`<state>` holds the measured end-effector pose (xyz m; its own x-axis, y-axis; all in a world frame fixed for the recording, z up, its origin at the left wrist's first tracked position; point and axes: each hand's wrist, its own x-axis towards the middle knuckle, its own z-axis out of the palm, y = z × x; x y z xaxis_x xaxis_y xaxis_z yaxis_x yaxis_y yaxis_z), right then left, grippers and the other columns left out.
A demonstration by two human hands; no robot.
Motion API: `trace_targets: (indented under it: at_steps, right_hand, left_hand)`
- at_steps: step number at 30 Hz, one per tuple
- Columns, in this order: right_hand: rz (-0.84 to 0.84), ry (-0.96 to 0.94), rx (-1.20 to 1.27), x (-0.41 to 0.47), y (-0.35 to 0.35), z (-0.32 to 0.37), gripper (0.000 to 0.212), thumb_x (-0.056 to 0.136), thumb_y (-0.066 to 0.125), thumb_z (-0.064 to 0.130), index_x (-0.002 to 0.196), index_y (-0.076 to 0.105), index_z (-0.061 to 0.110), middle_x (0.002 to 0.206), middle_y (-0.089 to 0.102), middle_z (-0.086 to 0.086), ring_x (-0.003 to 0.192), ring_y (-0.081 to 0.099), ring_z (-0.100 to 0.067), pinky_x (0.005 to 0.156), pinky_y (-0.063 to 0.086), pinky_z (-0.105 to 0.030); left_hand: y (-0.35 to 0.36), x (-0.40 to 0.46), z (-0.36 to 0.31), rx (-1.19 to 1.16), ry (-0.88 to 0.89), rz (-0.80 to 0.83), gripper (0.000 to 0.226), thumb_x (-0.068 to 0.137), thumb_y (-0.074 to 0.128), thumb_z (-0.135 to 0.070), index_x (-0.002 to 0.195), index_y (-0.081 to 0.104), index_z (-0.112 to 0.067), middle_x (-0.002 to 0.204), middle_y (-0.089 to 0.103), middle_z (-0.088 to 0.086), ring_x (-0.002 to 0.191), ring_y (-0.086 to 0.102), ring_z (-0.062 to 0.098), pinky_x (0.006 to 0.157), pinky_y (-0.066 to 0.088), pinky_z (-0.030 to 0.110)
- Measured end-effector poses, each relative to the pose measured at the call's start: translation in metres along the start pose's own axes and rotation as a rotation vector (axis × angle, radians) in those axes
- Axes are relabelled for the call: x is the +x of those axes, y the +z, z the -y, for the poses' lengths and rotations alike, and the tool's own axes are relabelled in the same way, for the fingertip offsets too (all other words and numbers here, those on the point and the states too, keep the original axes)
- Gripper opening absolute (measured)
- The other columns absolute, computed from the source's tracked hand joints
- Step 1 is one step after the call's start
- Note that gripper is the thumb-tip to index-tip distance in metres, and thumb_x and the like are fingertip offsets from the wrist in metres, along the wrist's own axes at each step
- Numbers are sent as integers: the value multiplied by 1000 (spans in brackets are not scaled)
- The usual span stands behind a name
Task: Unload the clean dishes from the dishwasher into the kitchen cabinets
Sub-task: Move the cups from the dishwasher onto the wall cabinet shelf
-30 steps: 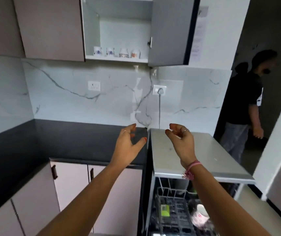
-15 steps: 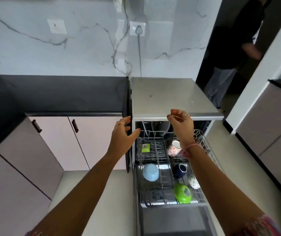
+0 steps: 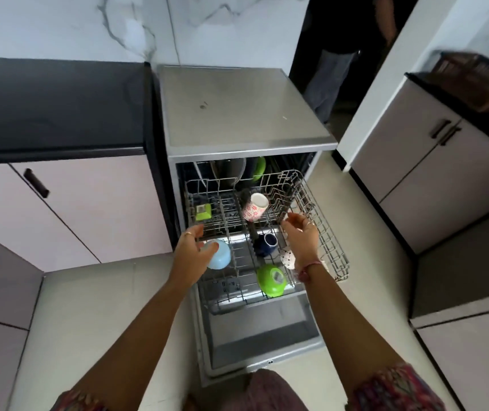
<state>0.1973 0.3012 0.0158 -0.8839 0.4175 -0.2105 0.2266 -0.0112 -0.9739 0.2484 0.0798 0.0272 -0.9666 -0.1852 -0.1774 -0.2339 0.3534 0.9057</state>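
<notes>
Dishwasher [image 3: 246, 114] stands open at centre frame, door folded down toward the bottom edge, wire rack [image 3: 320, 232] pulled out over it. Rack is well loaded, so by my reading the unloading has barely begun or sits at an early stage; no cabinet shelf is in view to check what has been put away.

In the rack: light blue bowl [image 3: 221, 255] at the left, dark blue cup [image 3: 267, 243] in the middle, green bowl [image 3: 271, 278] toward the lower edge, patterned white mug [image 3: 255, 206] lying tilted higher up, a spotted white piece [image 3: 287, 258] partly hidden by the right wrist. A small green item [image 3: 203, 212] rests at the rack's upper left. Plates and another green piece stand further back inside the machine, in shadow.

Left hand [image 3: 191, 252] is spread, fingers relaxed, at the blue bowl's left side; whether it touches the bowl I cannot tell. Right hand [image 3: 301, 235] is loosely curved over the rack's right half, holding nothing.

Left to do: everything listed above.
</notes>
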Motion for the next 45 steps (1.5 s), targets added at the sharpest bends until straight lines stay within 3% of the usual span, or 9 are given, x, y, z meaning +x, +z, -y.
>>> trace_targets:
  at_steps: [2,6,10,14,24,26,30,37,45]
  right_hand:
    - [-47,59,-31,10,-11,-16,24,83,65,1,107,65,4,96,66,-7,86,59,-18,86,51,-36]
    - [-75,182,-85,37,-36,-47,28,81,66,2,109,65,6,86,64,-4,68,52,-13,65,44,-25]
    - [-65,289,-113,78,-58,-76,34,81,68,5,114,61,9,97,66,-9,84,57,-20,75,47,-33]
    - [-35,398,-125,126,-78,-94,30,82,66,3,110,60,11,101,65,-13,88,57,-22,68,46,-30]
    - [100,518,-328,212,-105,-116,40,82,64,2,121,59,6,110,63,-14,100,57,-26,98,48,-48]
    - [108,542,-337,219,-107,-121,39,82,64,4,120,60,9,106,63,-10,97,57,-24,96,49,-44]
    - [116,570,-328,226,-109,-129,34,83,63,6,117,60,12,86,62,0,76,55,-13,87,50,-37]
    - [108,553,-301,234,-102,-146,33,85,64,6,117,61,11,99,64,-6,79,58,-13,66,49,-24]
    - [119,541,-225,234,-84,-159,23,88,62,7,109,64,16,106,66,-4,96,60,-18,80,50,-33]
  left_hand:
    - [15,4,8,16,-39,39,53,86,67,-11,134,45,-5,130,54,13,111,57,26,94,49,40]
    - [49,15,21,62,-121,79,52,85,66,-11,133,47,-6,128,52,15,109,57,28,92,50,37]
    - [89,32,27,93,-186,110,52,87,65,-10,134,45,-2,130,50,19,109,57,32,95,49,42]
    - [132,50,24,101,-239,110,49,86,63,-7,132,46,-1,125,56,18,103,60,27,90,50,36]
    - [221,101,32,156,-355,176,23,83,65,-9,104,59,-1,101,65,15,91,63,32,81,53,45]
    - [233,111,37,196,-369,227,29,84,63,-10,111,58,-1,108,61,18,99,61,33,88,51,49]
    - [254,128,45,305,-341,242,53,85,64,-12,134,45,-4,134,44,18,125,45,31,105,36,39]
    - [282,166,69,407,-239,244,66,79,72,-9,136,41,-4,137,40,17,124,45,32,106,39,43]
    - [297,196,106,601,-158,357,88,73,79,-15,145,29,-8,147,35,12,133,38,32,108,37,44]
